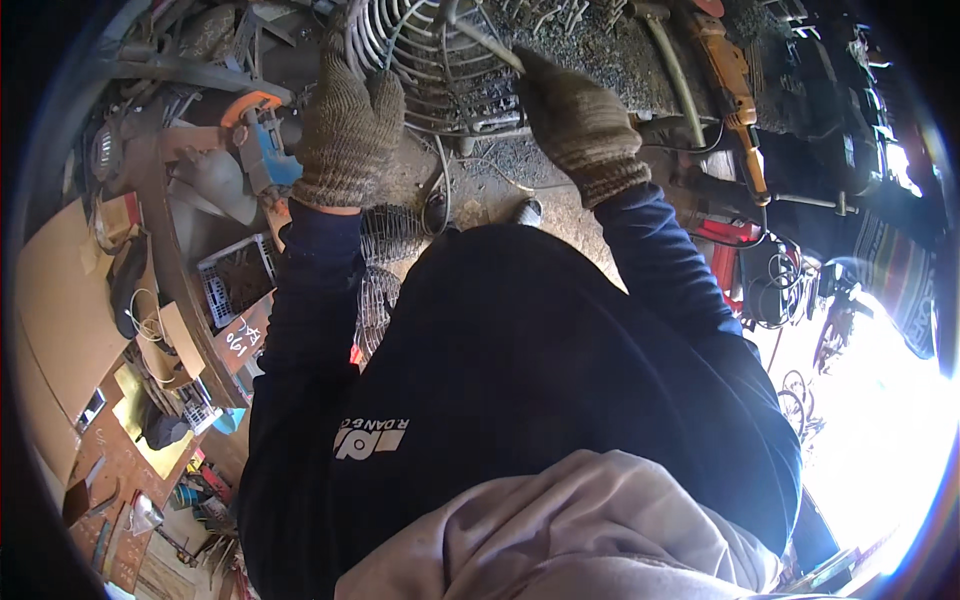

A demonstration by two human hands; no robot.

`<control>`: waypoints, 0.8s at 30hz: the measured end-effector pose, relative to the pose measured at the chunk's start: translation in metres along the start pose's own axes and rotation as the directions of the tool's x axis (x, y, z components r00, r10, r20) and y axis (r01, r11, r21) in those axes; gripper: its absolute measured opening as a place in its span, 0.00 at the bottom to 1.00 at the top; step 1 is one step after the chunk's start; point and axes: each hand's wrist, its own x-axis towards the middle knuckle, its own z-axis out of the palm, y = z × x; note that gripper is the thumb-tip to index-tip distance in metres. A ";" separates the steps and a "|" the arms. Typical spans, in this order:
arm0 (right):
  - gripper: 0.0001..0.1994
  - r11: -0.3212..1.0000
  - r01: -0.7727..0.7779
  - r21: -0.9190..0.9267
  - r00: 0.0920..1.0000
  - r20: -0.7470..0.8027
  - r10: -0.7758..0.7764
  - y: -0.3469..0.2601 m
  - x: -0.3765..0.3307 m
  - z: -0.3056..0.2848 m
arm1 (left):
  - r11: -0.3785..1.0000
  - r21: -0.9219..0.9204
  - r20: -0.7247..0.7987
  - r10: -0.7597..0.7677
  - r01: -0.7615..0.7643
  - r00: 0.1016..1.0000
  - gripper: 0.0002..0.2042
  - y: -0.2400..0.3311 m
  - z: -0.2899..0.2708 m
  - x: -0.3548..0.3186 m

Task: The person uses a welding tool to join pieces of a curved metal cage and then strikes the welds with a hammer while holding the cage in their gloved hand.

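Note:
A round grille of concentric metal wires lies at the top of the view, crossed by thin bars. My left hand, in a brown knitted glove, is closed on the grille's left rim; its fingertips are partly hidden. My right hand, gloved alike, grips the end of a hammer's pale handle. That hammer reaches up and left over the grille, and its head is partly cut off by the upper edge.
Right of the grille lie another hammer and an orange power tool with a cord. Dark metal scraps cover the surface there. A blue bench vise stands at left, near a grey plastic crate and cardboard.

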 end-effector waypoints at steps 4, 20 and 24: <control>0.19 0.985 -0.023 0.172 0.978 -0.201 0.058 0.005 -0.009 -0.004 | 0.992 -0.071 0.055 -0.100 0.104 0.994 0.30 -0.012 0.002 -0.012; 0.22 0.583 -0.459 0.670 0.831 0.092 0.549 0.059 -0.099 0.011 | 0.846 -0.438 0.031 -0.323 0.303 0.946 0.24 -0.074 0.023 -0.045; 0.22 0.571 -0.451 0.686 0.838 0.107 0.534 0.075 -0.108 0.021 | 0.995 -0.066 0.119 -0.060 0.068 0.991 0.21 -0.082 0.020 -0.053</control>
